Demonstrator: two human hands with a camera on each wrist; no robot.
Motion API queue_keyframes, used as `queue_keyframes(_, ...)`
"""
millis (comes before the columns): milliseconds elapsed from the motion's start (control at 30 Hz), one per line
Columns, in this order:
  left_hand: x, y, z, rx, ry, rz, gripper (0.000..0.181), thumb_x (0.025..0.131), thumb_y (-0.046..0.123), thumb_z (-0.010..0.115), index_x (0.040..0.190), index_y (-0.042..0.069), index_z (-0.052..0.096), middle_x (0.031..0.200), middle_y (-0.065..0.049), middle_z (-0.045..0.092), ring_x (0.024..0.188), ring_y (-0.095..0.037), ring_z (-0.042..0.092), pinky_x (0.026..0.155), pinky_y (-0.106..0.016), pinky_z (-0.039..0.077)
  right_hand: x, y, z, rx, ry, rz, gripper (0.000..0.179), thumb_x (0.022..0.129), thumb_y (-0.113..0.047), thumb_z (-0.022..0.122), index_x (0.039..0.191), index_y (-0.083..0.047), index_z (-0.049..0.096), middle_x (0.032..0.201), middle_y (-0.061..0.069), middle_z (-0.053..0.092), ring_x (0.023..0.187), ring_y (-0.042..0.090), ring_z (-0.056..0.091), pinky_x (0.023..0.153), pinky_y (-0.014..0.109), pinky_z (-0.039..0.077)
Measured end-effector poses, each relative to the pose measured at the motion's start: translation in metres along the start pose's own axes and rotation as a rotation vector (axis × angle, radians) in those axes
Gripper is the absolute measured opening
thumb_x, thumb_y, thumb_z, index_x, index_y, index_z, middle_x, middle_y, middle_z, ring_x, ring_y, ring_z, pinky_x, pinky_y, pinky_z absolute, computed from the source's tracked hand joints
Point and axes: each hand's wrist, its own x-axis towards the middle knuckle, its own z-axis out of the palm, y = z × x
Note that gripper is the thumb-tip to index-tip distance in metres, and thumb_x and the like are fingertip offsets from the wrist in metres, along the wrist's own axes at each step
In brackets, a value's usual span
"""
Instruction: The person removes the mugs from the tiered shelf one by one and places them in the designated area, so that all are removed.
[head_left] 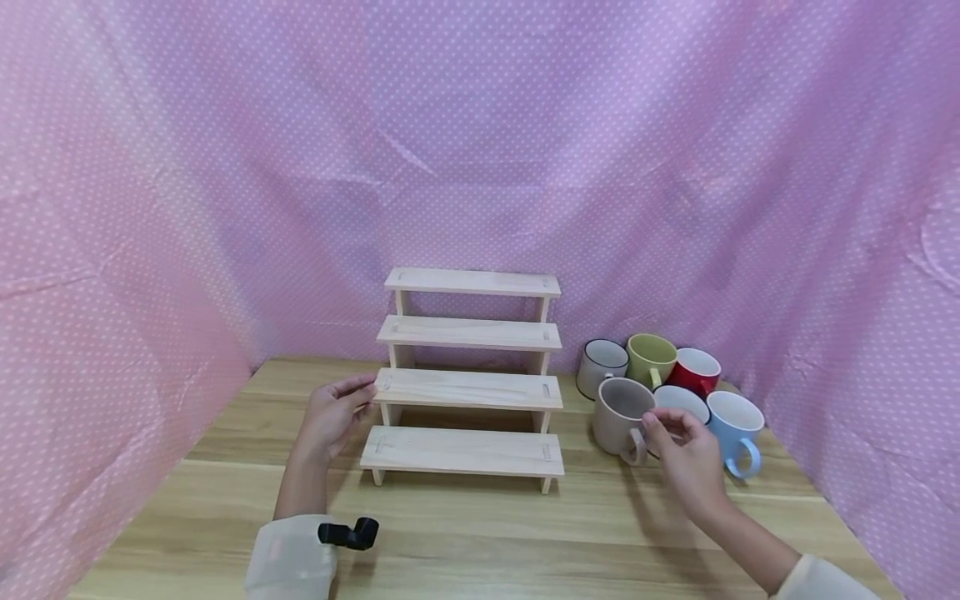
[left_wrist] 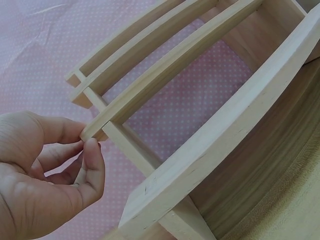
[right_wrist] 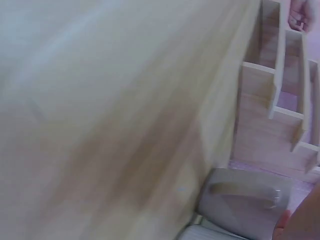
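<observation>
A stepped wooden shelf (head_left: 461, 450) stands mid-table. My left hand (head_left: 330, 417) pinches the left end of its second board from the bottom (head_left: 468, 389); the left wrist view has the thumb and fingertips around that board's end (left_wrist: 95, 131). To the right of the shelf, my right hand (head_left: 686, 454) pinches the rim of a taupe mug (head_left: 618, 425) on its right side, above the handle. In the right wrist view this mug (right_wrist: 250, 212) appears near the bottom, with only a little of the right hand (right_wrist: 302, 215) showing.
Behind and beside the taupe mug cluster a grey mug with a dark rim (head_left: 597, 371), a green mug (head_left: 651, 358), a red mug (head_left: 690, 379), a white mug (head_left: 682, 402) and a light blue mug (head_left: 731, 437). Pink dotted cloth (head_left: 465, 167) hangs around the wooden table (head_left: 450, 542).
</observation>
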Motion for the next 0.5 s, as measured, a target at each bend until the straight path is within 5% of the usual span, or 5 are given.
queue_keyframes(167,0.001,0.0,0.001,0.07,0.02,0.021,0.039,0.102,0.003,0.062,0.138,-0.012,0.054,0.118,-0.008,0.063,0.09,-0.006,0.062,0.083,-0.021,0.058,0.009,-0.015,0.005,0.04,0.002,-0.071,0.025,0.101,-0.017,0.068,0.116,0.003,0.067,0.1,-0.001,0.065,0.09,-0.002,0.061,0.081,0.008,0.05)
queue_keyframes(333,-0.003,0.005,0.004,0.287,0.088,0.045,0.035,0.103,0.011,0.062,0.134,-0.005,0.061,0.123,-0.014,0.064,0.096,-0.012,0.064,0.087,-0.024,0.058,0.02,-0.03,0.014,0.022,-0.022,-0.138,0.025,0.1,-0.02,0.07,0.115,0.0,0.068,0.103,0.005,0.068,0.09,0.001,0.062,0.081,0.009,0.05)
queue_keyframes(500,-0.011,0.013,0.013,0.475,0.183,0.13,0.032,0.102,0.015,0.062,0.126,-0.005,0.068,0.111,-0.02,0.07,0.098,-0.029,0.067,0.075,-0.024,0.057,0.03,-0.038,0.025,-0.012,-0.04,-0.237,0.021,0.1,-0.018,0.07,0.112,0.0,0.07,0.104,0.012,0.071,0.09,0.003,0.061,0.079,0.01,0.049)
